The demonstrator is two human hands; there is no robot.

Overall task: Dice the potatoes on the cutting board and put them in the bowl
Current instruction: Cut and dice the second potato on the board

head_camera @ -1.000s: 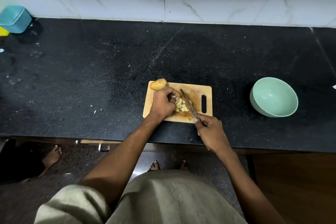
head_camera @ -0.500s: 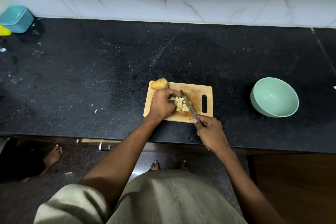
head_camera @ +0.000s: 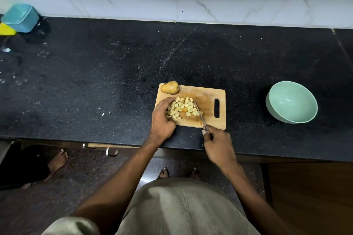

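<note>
A wooden cutting board (head_camera: 210, 120) lies on the black counter near its front edge. A pile of pale diced potato (head_camera: 181, 108) sits on its left half, and a whole unpeeled potato (head_camera: 169, 87) rests at the board's far left corner. My left hand (head_camera: 162, 118) cups the left side of the pile, fingers curved against the cubes. My right hand (head_camera: 218, 145) grips a knife (head_camera: 199, 113) whose blade lies along the pile's right side. A mint-green bowl (head_camera: 291, 101) stands empty to the right of the board.
A teal box (head_camera: 20, 17) and a yellow item (head_camera: 6, 29) sit at the far left by the marble wall. Small scraps (head_camera: 104, 113) lie on the counter left of the board. A drawer handle (head_camera: 111, 151) juts out below the counter edge. Another person's foot (head_camera: 57, 160) stands at left.
My left hand has slid back to the left, off the top of the pile, uncovering more cubes. The knife blade stays along the right side of the pile.
</note>
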